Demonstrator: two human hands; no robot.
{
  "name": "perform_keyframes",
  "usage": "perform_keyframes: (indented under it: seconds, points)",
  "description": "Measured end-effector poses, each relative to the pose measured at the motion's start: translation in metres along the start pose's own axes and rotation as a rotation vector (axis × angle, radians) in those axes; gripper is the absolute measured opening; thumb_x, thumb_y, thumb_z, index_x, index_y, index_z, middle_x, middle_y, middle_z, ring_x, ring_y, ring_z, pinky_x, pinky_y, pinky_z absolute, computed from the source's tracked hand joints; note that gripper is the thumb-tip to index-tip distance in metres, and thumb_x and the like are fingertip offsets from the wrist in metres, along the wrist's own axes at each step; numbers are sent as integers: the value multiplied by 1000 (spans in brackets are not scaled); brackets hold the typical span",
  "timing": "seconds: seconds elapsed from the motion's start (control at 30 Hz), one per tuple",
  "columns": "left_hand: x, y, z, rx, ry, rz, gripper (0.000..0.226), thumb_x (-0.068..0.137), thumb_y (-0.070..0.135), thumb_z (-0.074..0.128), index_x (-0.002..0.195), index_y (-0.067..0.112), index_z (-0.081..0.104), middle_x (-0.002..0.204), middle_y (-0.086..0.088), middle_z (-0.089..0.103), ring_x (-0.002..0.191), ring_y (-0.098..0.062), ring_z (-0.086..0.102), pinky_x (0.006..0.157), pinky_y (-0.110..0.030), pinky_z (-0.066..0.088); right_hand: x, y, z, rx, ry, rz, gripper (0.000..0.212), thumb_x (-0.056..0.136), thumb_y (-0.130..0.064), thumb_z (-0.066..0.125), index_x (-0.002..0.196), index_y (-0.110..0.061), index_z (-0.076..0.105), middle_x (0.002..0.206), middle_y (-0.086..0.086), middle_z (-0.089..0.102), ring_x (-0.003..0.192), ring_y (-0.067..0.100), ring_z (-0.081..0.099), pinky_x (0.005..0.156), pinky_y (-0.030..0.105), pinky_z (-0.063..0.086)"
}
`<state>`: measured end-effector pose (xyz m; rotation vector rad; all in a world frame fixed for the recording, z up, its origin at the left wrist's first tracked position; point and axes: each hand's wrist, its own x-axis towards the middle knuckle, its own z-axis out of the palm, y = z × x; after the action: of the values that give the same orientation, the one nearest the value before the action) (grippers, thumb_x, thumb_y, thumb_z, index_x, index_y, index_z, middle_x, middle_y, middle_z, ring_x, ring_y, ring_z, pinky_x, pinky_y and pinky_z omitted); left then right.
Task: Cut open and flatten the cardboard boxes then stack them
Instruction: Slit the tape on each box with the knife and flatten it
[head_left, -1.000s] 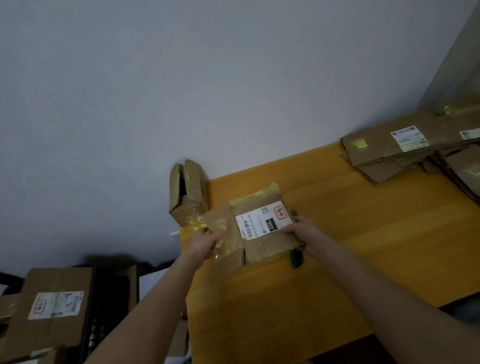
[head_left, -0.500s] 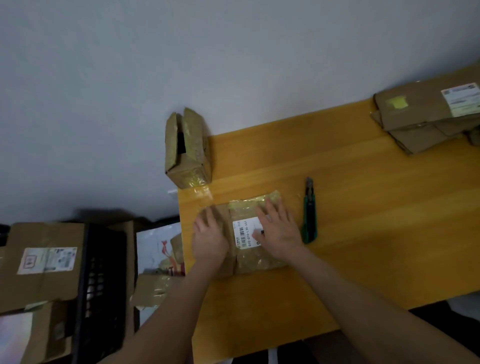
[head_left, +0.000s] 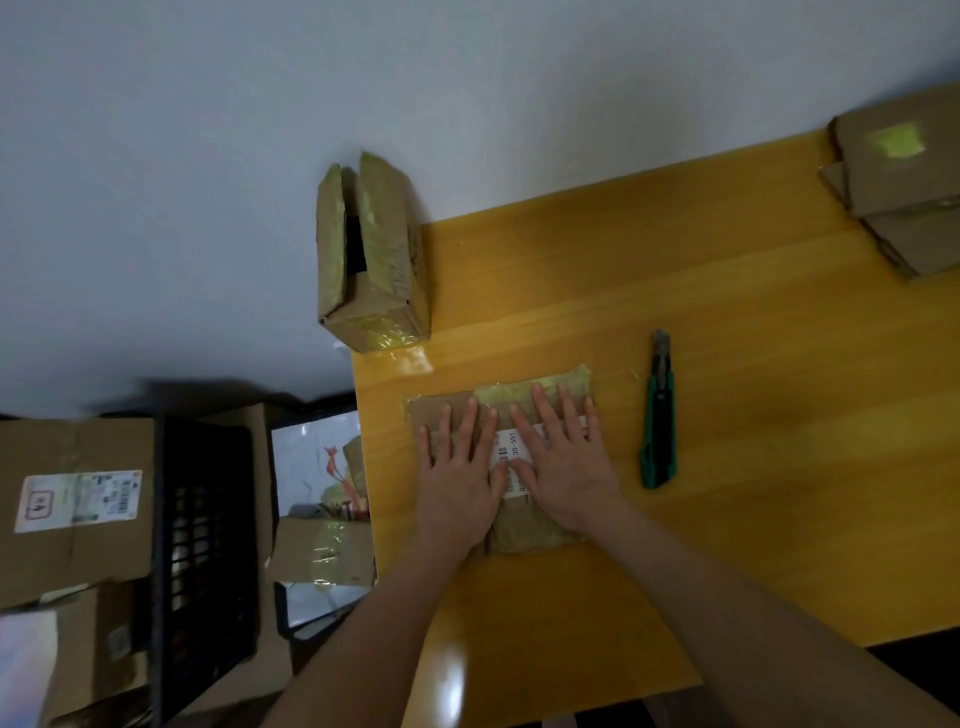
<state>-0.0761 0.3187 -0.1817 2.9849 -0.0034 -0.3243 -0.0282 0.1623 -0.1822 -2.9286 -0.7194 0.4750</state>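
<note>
Head view: both hands, left hand (head_left: 457, 467) and right hand (head_left: 563, 457), now press flat-fingered on the box (head_left: 540, 535), lifted a second ago, so flattening is nearly finished.

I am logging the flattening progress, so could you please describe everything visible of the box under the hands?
The flattened box is brown cardboard with glossy yellowish tape and a white barcode label, lying flat near the left edge of the yellow table. The left hand and right hand press on it, fingers straight.

left hand (head_left: 457, 486): bare; left forearm (head_left: 363, 634) uncovered, at 7 o'clock
right hand (head_left: 566, 467): bare; right forearm (head_left: 753, 613) uncovered, at 5 o'clock
</note>
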Motion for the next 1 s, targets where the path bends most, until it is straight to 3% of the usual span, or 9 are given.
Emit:
perform_keyframes:
  seconds: [0.3,0.43,0.5,0.6,0.7,0.77,0.87,0.93,1.0]
  points:
    - [1,-1,-1,1,-72,-7,62,101,53,6,152,21,22,159,-6,21,145,-34,20,112,-56,14,2,0,0,1,-44,20,65,98,-57,4,147,-23,28,155,13,27,142,38,24,108,58,15]
    - [2,-3,-7,-14,-135,5,68,97,58,-1,153,22,14,161,-5,10,147,-35,13,116,-58,14,2,2,-6,-34,-130,-16,77,78,-66,-29,145,-31,-17,158,8,-18,143,31,-21,114,54,-12]
    - [2,-5,-20,6,-167,20,71,91,63,-3,152,28,-2,158,0,-13,149,-31,-3,118,-58,4,-1,0,-19,-32,-147,37,70,85,-68,-14,144,-31,-22,157,9,-24,142,28,-26,115,52,-12]
    - [-7,-10,-37,-127,-151,-204,74,96,59,30,152,33,-11,157,1,-25,148,-28,-13,115,-59,-1,-17,-9,-48,140,-99,297,85,93,-55,45,152,-26,-10,159,12,-15,147,34,0,116,49,17]
    - [-17,-9,-53,-474,-163,-410,89,93,45,56,155,23,-4,160,-8,-15,146,-34,15,116,-52,24,-29,-15,-64,525,-71,589,95,85,-34,69,153,-21,4,151,14,24,126,29,45,89,34,47]
    - [-17,-6,-66,-597,-160,-396,89,91,36,62,156,20,2,160,-7,-11,143,-34,26,115,-47,30,-30,-13,-74,875,-28,731,75,83,-19,74,143,-14,30,130,12,53,98,22,61,68,25,50]
    - [-7,0,-87,-676,-127,-435,84,92,35,61,155,16,9,160,-10,-3,139,-36,34,113,-47,32,-32,-9,-94,1096,70,737,15,91,-13,61,105,-15,57,101,8,69,77,17,66,67,33,58]
    - [6,5,-101,-694,-97,-479,79,93,36,60,153,12,14,159,-16,7,139,-38,31,113,-48,31,-35,-1,-115,1126,163,726,8,95,-13,54,100,-19,54,87,1,65,70,14,64,63,31,57]
    - [19,16,-118,-721,-73,-498,80,93,37,60,152,9,14,156,-19,16,140,-38,28,112,-47,30,-39,13,-136,1178,239,720,12,96,-12,52,107,-14,55,93,4,65,77,20,67,63,32,58]
